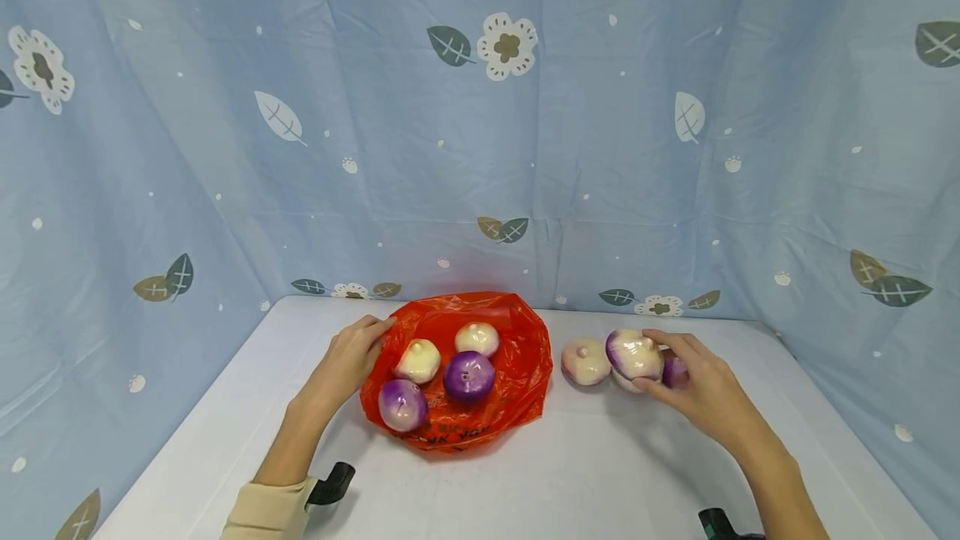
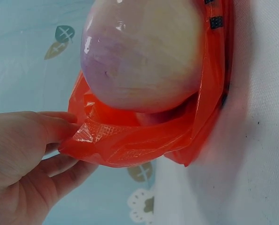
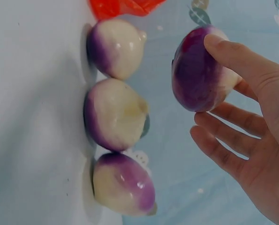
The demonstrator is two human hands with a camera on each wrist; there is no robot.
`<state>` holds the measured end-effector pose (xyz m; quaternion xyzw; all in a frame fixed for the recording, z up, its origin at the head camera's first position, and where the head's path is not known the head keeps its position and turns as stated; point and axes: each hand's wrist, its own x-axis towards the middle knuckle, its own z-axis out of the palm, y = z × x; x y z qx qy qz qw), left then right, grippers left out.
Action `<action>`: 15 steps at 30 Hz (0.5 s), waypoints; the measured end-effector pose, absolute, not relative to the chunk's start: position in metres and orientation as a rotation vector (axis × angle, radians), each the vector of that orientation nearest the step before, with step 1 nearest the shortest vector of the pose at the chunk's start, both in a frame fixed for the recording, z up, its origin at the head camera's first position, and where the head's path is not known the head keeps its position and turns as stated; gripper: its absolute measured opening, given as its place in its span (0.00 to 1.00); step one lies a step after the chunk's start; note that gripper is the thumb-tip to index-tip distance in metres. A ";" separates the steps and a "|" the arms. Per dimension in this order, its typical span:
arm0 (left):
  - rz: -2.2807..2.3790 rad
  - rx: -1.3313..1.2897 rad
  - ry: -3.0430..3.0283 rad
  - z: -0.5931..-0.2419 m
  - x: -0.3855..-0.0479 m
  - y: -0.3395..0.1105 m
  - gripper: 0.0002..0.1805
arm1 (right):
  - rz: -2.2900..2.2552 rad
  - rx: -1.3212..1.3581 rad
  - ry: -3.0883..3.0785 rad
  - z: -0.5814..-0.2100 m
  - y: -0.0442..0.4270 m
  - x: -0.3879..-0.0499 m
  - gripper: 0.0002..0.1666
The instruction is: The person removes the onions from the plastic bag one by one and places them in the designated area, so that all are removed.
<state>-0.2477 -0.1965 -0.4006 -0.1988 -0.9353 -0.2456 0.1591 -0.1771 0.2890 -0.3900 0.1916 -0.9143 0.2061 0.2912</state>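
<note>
The left hand (image 1: 351, 357) grips the left rim of an open red plastic bag (image 1: 517, 390), fingers and thumb pinching the thin edge. The bag lies spread wide on a white table (image 1: 600, 473), its mouth facing up, with some dark printing along the near side. Four purple-and-white turnips rest inside it: two show pale tops, a cream one (image 1: 418, 361) on the left and another (image 1: 477, 340) toward the back; a deep purple one (image 1: 468, 376) sits in the middle, and a half-purple one (image 1: 402, 405) lies nearest the front left.

To the right of the bag, the right hand (image 1: 697, 377) holds a glossy turnip (image 1: 634, 354) clear of the table, thumb on one side and fingers on the other. Its pale end and purple flank both show. Below it, three more turnips (image 3: 115, 115) stand in a row on the table, side by side; the leftmost (image 1: 586, 362) is just beside the bag.

A beige sleeve (image 1: 270, 511) covers the left forearm. Behind the table hangs a light blue curtain (image 1: 600, 107) printed with leaves and white flowers.
</note>
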 end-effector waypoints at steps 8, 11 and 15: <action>-0.693 -0.573 -2.671 -0.399 -0.247 -0.197 0.20 | 0.590 0.439 -2.426 -0.386 0.307 -0.173 0.43; -0.694 -0.574 -2.671 -0.399 -0.247 -0.197 0.20 | 0.605 0.432 -2.421 -0.386 0.313 -0.173 0.43; -0.674 -0.583 -2.654 -0.400 -0.248 -0.196 0.20 | 0.656 0.419 -2.437 -0.387 0.321 -0.173 0.43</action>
